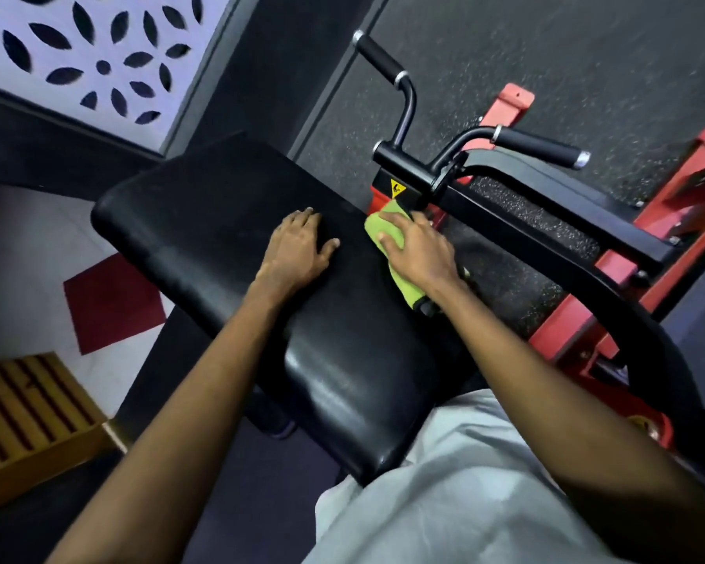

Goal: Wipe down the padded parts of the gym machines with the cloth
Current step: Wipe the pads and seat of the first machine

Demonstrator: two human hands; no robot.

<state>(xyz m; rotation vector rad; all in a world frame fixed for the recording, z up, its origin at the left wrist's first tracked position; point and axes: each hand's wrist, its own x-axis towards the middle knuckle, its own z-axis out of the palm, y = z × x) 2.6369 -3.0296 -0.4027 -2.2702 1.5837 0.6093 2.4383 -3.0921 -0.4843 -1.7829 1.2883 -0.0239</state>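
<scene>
A long black padded bench pad [204, 221] runs from upper left to lower centre. My left hand [298, 246] rests flat on its top with the fingers spread. My right hand [418, 250] presses a green cloth [387, 234] against the pad's right edge, fingers laid over the cloth. The lower end of the cloth [410, 293] hangs down past the pad's side.
Two black handles [377, 57] [540, 146] on a black and red frame [611, 270] stand just beyond my right hand. A yellow warning sticker [397, 188] sits by the cloth. A wooden slatted box [29, 409] lies at the lower left. My light trousers [465, 482] fill the bottom.
</scene>
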